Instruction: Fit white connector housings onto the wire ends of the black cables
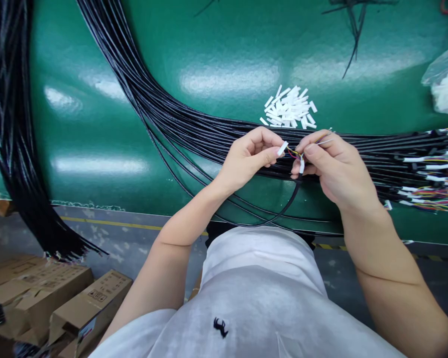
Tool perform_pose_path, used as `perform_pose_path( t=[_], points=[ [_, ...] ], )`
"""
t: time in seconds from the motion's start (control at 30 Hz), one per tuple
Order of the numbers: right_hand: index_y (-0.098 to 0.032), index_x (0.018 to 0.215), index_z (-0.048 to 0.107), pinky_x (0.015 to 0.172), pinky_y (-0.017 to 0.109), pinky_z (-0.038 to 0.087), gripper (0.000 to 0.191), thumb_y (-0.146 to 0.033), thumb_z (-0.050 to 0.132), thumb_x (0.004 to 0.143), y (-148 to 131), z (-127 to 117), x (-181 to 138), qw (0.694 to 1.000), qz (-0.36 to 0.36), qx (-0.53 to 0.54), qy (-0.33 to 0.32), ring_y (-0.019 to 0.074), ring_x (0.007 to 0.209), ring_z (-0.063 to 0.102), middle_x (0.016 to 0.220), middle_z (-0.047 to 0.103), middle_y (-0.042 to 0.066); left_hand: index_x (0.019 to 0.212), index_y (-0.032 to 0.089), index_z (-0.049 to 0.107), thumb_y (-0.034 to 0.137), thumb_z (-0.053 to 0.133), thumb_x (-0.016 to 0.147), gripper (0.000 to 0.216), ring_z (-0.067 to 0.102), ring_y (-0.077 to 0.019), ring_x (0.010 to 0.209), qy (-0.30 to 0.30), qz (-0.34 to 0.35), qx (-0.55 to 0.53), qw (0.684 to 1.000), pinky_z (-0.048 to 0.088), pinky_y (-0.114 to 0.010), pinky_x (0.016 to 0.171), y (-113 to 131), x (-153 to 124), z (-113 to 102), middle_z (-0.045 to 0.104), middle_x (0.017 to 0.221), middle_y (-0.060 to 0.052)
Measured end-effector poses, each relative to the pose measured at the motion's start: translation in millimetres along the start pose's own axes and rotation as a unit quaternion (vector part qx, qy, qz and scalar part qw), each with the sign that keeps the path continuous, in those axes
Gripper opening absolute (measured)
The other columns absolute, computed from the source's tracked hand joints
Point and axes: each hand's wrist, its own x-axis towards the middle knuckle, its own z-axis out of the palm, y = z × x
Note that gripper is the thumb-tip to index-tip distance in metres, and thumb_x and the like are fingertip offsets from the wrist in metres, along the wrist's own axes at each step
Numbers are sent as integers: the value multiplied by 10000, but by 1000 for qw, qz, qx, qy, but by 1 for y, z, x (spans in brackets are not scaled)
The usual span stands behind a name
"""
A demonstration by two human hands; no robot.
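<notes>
From the head camera, two bare hands work over a shiny green table (97,124). The left hand (248,156) pinches a small white plug (282,148) between thumb and finger. The plug is a short stick. Its long way runs from near-left to far-right, and its tip points at the other hand.

The right hand (336,166) is closed around a black cable (283,209) and its thin colored wires (294,154). The wires poke out to the left, toward the plug. The plug and the wire ends are just beside each other, in the small gap between the two hands. I cannot tell if they touch. Both hands are about as close to that gap as each other. The black cable hangs down from the right hand and loops back toward the person's body.

Under the hands lies a big bundle of black cables (164,109), running across the table from far left to right. A pile of white plugs (289,108) sits just past the hands, on the far side. Finished cable ends with colored wires (433,179) lie at the right. Cardboard boxes (59,303) stand on the floor, near left.
</notes>
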Motion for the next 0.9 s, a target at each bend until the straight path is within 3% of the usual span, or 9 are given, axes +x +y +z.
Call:
perform_pose_path(
  t=[0.1,0.2,0.33,0.53,0.63,0.77,0.9],
  points=[
    [-254,839,714,505,233,559,185,-393,826,887,1,-1,1,1000,-14,3,12,106,533,639,678,616,-46,1017,225,721,454,695,977,234,683,-128,834,-29,51,98,993,558,-279,780,-3,-1,-2,741,957,-9],
    [-253,806,714,467,240,553,231,-416,875,828,3,-1,4,999,-34,15,9,103,495,627,684,607,-54,1044,237,765,385,613,1023,214,694,-173,921,-57,116,233,964,536,-327,874,-4,-2,0,758,977,-32],
    [-264,804,723,455,228,552,256,-453,895,795,5,0,7,999,-31,30,-2,99,483,625,659,607,-62,997,237,765,349,563,1026,233,677,-211,945,-58,127,316,938,511,-361,900,-5,-3,7,759,972,-55],
    [-260,826,692,489,243,580,268,-444,886,811,6,6,4,999,-17,21,22,100,508,624,693,629,-56,946,244,739,441,618,1002,238,641,-182,866,-6,88,197,976,527,-336,839,-2,-1,9,722,936,-42],
    [-273,878,690,516,253,587,222,-422,852,855,11,8,3,999,-40,-1,24,113,543,646,709,640,-58,1021,236,726,524,681,959,298,661,-161,872,-2,39,112,993,544,-306,826,-2,-1,9,726,947,-28],
    [-286,938,712,615,288,592,129,-395,779,928,17,7,2,986,-133,-92,47,125,627,666,812,659,-37,1169,270,691,573,746,903,407,682,-139,842,-2,11,12,1000,571,-298,822,-5,-2,13,709,935,6],
    [-280,898,727,710,351,562,151,-398,689,985,15,5,0,932,-239,-263,62,172,731,658,869,686,11,1052,266,707,606,719,915,367,681,-152,891,7,27,10,1000,584,-330,839,-5,-2,14,703,995,-8]
  ],
)
